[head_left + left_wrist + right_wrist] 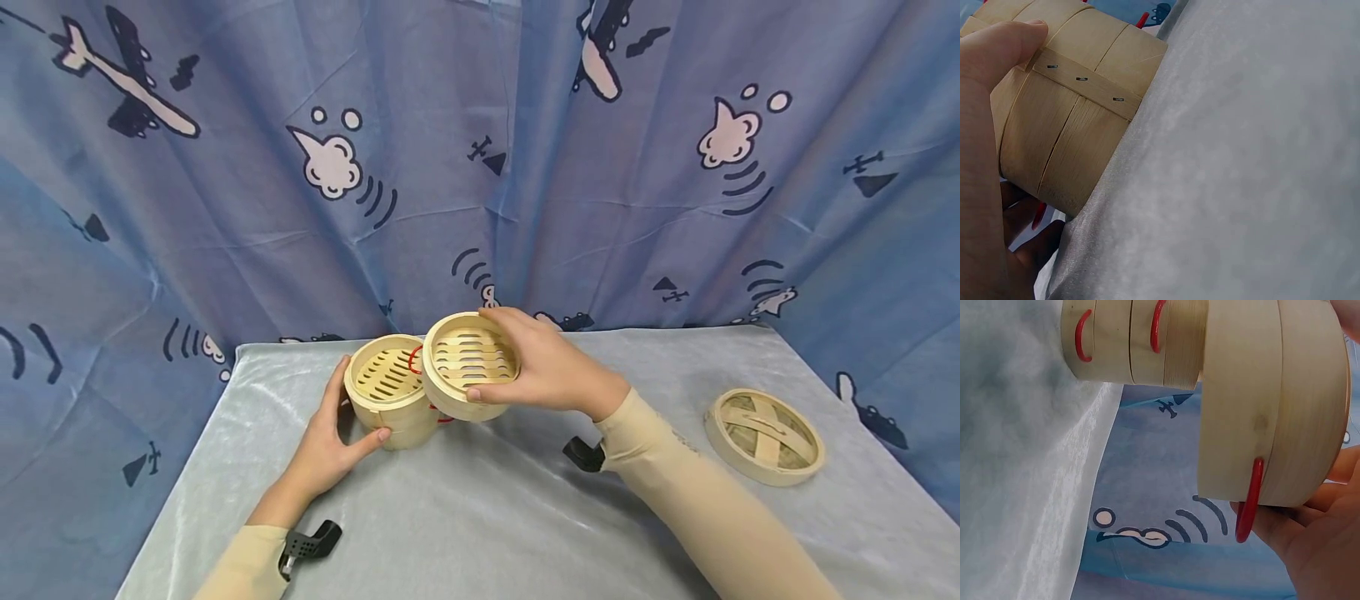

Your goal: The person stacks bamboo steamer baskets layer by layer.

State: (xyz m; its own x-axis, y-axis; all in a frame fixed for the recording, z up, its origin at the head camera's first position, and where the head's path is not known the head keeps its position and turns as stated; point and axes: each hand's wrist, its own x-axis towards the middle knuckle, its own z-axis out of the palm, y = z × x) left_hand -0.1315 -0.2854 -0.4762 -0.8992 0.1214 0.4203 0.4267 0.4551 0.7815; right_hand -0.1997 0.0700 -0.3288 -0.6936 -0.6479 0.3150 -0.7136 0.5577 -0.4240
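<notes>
A stack of bamboo steamer baskets stands on the cloth at the left, its slatted top tier facing up. My left hand holds it from the left, thumb on the near wall and fingers round the far side. In the left wrist view, the thumb presses beside a stapled strip on the stack. My right hand grips another bamboo steamer basket by its right side, raised and tilted, overlapping the stack's right edge. A red loop handle hangs on this basket; the stack carries red loops too.
A round bamboo steamer lid with a strap handle lies on the right of the table. Grey cloth covers the table. A blue patterned curtain hangs behind its back edge.
</notes>
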